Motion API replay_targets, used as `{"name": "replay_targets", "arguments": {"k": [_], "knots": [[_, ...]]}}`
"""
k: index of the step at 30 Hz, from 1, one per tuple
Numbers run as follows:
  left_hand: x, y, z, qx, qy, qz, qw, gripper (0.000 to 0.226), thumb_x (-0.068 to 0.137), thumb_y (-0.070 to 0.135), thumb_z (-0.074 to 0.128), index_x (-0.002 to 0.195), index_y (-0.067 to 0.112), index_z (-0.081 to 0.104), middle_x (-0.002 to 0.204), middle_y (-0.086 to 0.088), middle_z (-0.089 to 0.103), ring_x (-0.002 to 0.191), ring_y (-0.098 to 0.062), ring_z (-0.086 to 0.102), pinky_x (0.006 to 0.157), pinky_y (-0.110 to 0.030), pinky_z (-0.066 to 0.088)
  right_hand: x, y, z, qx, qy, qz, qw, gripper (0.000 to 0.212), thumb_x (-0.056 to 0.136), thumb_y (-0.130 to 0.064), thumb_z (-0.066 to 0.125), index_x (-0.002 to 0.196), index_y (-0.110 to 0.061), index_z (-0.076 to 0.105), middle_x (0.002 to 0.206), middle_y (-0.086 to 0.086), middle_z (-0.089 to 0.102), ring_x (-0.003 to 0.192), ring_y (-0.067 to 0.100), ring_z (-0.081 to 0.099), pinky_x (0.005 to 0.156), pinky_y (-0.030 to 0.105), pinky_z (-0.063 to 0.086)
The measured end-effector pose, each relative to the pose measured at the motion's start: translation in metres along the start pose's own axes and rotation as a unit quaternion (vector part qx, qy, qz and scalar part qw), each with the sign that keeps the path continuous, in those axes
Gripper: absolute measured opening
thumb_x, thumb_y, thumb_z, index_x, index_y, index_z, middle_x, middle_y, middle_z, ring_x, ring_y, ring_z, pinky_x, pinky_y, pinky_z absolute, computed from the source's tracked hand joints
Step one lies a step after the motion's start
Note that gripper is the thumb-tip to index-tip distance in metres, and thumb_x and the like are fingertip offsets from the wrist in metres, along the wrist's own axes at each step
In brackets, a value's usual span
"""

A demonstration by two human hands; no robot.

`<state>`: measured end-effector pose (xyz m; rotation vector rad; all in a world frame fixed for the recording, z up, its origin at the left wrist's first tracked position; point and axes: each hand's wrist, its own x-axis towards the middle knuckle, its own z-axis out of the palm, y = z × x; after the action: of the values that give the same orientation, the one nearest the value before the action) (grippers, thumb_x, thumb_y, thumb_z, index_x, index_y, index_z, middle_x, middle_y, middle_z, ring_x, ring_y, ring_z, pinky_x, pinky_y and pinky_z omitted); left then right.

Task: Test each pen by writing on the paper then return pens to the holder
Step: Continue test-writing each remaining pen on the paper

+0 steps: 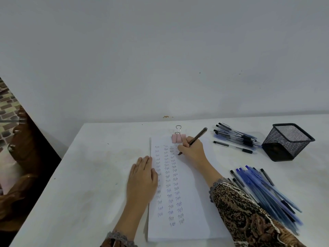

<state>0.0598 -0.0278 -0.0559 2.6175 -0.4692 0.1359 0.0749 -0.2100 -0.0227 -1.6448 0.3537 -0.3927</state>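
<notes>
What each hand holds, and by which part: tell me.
Right hand grips a dark pen low on its barrel, near the tip. Left hand holds nothing; it lies flat on the left edge of the paper.

Wall: painted plain pale grey; a small brown chip is seen just above the table edge | Table: surfaced in white; set against the wall | Left margin: brick-patterned floor is shown behind carved dark wooden furniture

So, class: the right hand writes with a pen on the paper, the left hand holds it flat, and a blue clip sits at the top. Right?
No. The head view shows the clip is pink, not blue. The rest stands: right hand writes with a pen on the paper, left hand holds it flat.
</notes>
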Motion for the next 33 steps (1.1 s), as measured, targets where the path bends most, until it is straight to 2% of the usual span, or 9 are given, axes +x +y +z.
{"name": "replay_targets", "arguments": {"k": [6,13,15,18,21,23,27,31,33], "knots": [[-0.0005,-0.0001,-0.0009,-0.004,0.001,0.0,1.0,0.048,0.099,0.025,0.027,0.146,0.016,0.023,0.154,0.005,0.022,0.144,-0.011,0.01,0.117,-0.024,0.002,0.0013,0.0009,0.0001,0.0,0.017,0.001,1.0,0.041,0.071,0.013,0.049,0.056,-0.018,0.027,0.059,-0.002,0.026,0.053,0.01,0.026,0.054,0.021,0.026],[0.0003,0.0004,-0.0008,-0.006,-0.005,0.0,1.0,0.051,0.097,0.029,0.019,0.145,0.015,0.026,0.153,0.003,0.024,0.144,-0.013,0.012,0.117,-0.025,0.004,0.0006,0.0007,0.0011,-0.007,0.02,0.002,1.0,0.041,0.071,0.013,0.05,0.057,-0.018,0.026,0.06,-0.002,0.026,0.055,0.011,0.025,0.055,0.022,0.025],[0.0005,0.0006,-0.0015,-0.006,-0.005,0.0,1.0,0.054,0.095,0.031,0.016,0.145,0.015,0.026,0.153,0.003,0.024,0.144,-0.013,0.012,0.117,-0.026,0.004,0.0009,0.0009,0.0011,-0.01,0.012,0.001,1.0,0.042,0.072,0.013,0.05,0.057,-0.018,0.025,0.06,-0.002,0.025,0.052,0.009,0.024,0.053,0.02,0.025],[0.0006,-0.0003,-0.0011,-0.003,-0.007,-0.001,1.0,0.048,0.099,0.026,0.024,0.146,0.016,0.023,0.154,0.004,0.021,0.144,-0.012,0.01,0.116,-0.025,0.002,0.001,0.0008,-0.0011,-0.007,0.01,0.001,1.0,0.044,0.072,0.014,0.049,0.055,-0.018,0.025,0.058,-0.002,0.024,0.046,0.005,0.023,0.046,0.014,0.023],[0.0002,0.0003,-0.002,-0.003,-0.004,-0.001,1.0,0.049,0.099,0.028,0.018,0.146,0.016,0.022,0.154,0.004,0.021,0.144,-0.011,0.009,0.115,-0.023,0.0,0.0008,0.0004,-0.0016,-0.021,0.025,-0.005,0.999,0.042,0.071,0.011,0.052,0.054,-0.019,0.027,0.058,-0.002,0.027,0.045,0.004,0.025,0.045,0.012,0.026],[0.0002,0.0006,-0.0018,-0.006,-0.007,-0.001,1.0,0.048,0.1,0.026,0.021,0.146,0.016,0.022,0.154,0.004,0.02,0.144,-0.011,0.009,0.116,-0.023,0.0,0.0007,0.0003,-0.0011,-0.016,0.019,0.0,1.0,0.043,0.071,0.013,0.052,0.054,-0.018,0.027,0.058,-0.002,0.026,0.044,0.003,0.025,0.044,0.011,0.025],[-0.0004,0.0006,-0.0013,-0.003,-0.006,-0.001,1.0,0.054,0.095,0.031,0.013,0.146,0.016,0.023,0.154,0.004,0.021,0.144,-0.012,0.01,0.115,-0.023,0.0,0.0009,0.0025,-0.0023,-0.017,0.029,-0.004,0.999,0.042,0.07,0.012,0.052,0.053,-0.018,0.028,0.055,-0.002,0.029,0.046,0.005,0.027,0.048,0.015,0.027],[-0.0003,-0.0004,-0.0017,-0.009,-0.004,0.001,1.0,0.047,0.1,0.025,0.024,0.146,0.016,0.023,0.154,0.004,0.021,0.144,-0.012,0.01,0.116,-0.023,0.001,0.002,0.002,-0.0029,-0.016,0.037,-0.007,0.999,0.044,0.072,0.012,0.051,0.052,-0.019,0.027,0.057,-0.003,0.03,0.046,0.004,0.029,0.047,0.012,0.028],[-0.0005,-0.0002,-0.002,-0.012,-0.001,0.002,1.0,0.047,0.099,0.024,0.026,0.146,0.015,0.023,0.154,0.003,0.022,0.144,-0.012,0.01,0.116,-0.023,0.001,0.0028,0.0029,-0.0032,-0.013,0.036,-0.007,0.999,0.044,0.071,0.012,0.05,0.052,-0.019,0.027,0.057,-0.002,0.029,0.05,0.008,0.028,0.05,0.016,0.028]]}}
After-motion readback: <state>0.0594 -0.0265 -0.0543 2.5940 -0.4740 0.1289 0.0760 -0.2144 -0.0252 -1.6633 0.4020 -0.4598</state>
